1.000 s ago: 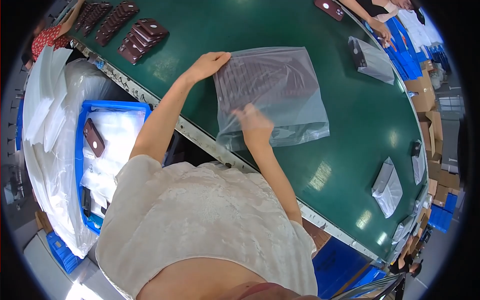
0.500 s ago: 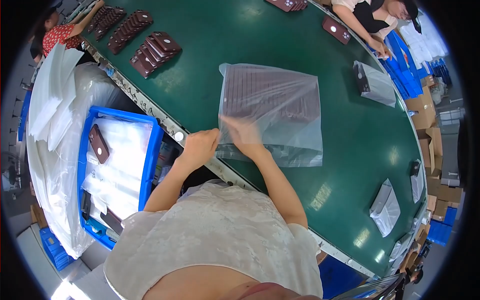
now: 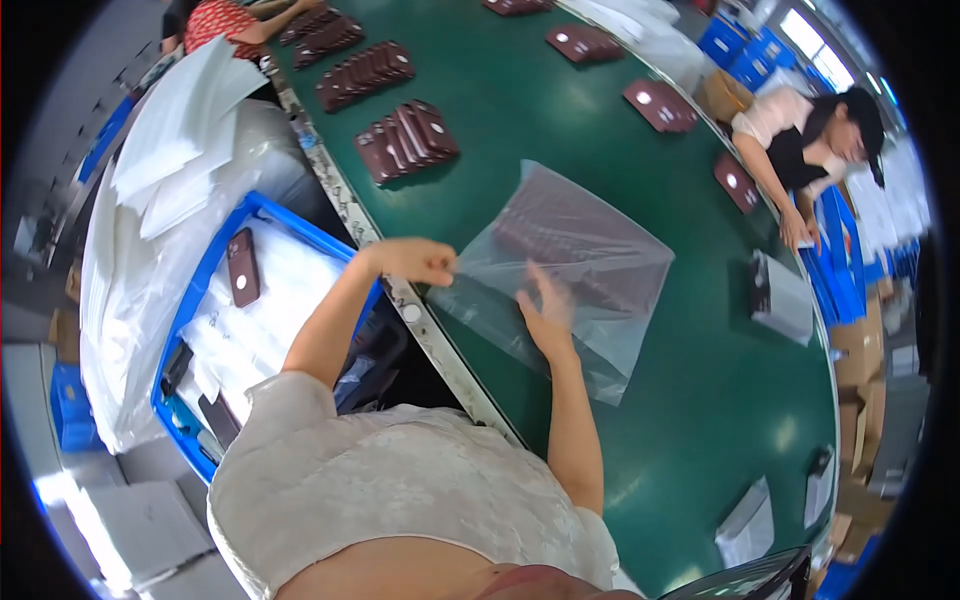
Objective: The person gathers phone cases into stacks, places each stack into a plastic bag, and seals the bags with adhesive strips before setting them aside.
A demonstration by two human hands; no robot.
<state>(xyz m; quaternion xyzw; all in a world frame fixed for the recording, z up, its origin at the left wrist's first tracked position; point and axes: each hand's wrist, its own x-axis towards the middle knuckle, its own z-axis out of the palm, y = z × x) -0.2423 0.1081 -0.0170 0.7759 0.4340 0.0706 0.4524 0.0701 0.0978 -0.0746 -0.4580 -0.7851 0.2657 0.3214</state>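
A large clear plastic bag (image 3: 590, 250) lies on the green conveyor belt (image 3: 720, 400), with rows of dark brown phone cases showing inside it. My left hand (image 3: 415, 262) pinches the bag's near left corner at the belt's edge. My right hand (image 3: 548, 310) reaches into the bag's open end, fingers spread flat, blurred by motion.
Rows of brown phone cases (image 3: 405, 135) lie on the belt beyond the bag. A blue crate (image 3: 200, 300) with white bags and a brown case stands at my left, beside stacked white foam sheets (image 3: 180, 130). A co-worker (image 3: 800, 150) works across the belt near a bagged item (image 3: 785, 295).
My left hand moved from the bag's far corner to its near corner and pulled it toward the belt edge. My right hand has slid into the bag's opening. The view shifted left.
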